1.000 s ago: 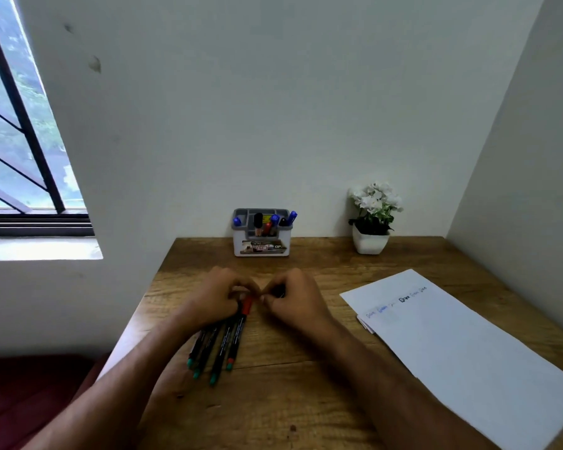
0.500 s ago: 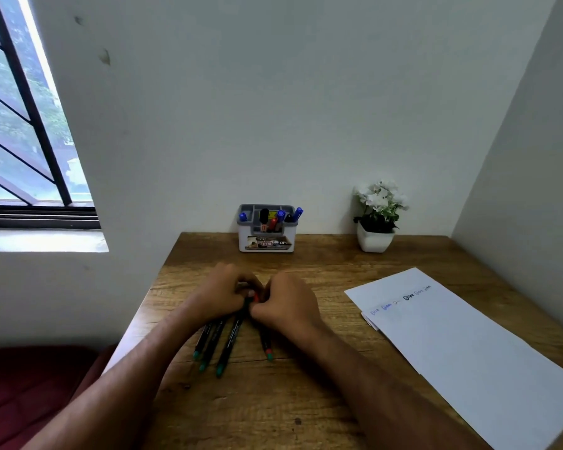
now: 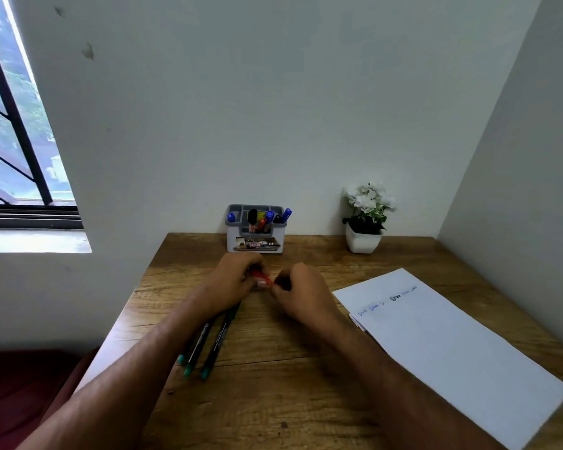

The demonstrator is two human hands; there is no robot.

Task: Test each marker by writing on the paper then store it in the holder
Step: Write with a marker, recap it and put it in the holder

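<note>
Both hands meet over the desk (image 3: 273, 401). The left hand (image 3: 233, 282) pinches a red cap (image 3: 261, 278); the right hand (image 3: 301, 295) curls round a marker, mostly hidden. Three markers (image 3: 208, 345) lie beneath the left wrist.

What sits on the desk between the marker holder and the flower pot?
Nothing: in the head view, the stretch of wooden desk between the marker holder and the white flower pot is bare, with only wood grain along the wall.

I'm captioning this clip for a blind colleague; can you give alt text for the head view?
Two hands meet over a wooden desk: the left hand grips a red marker cap, the right hand is curled beside it. Green-tipped markers lie below; marker holder behind, paper at right.
</note>
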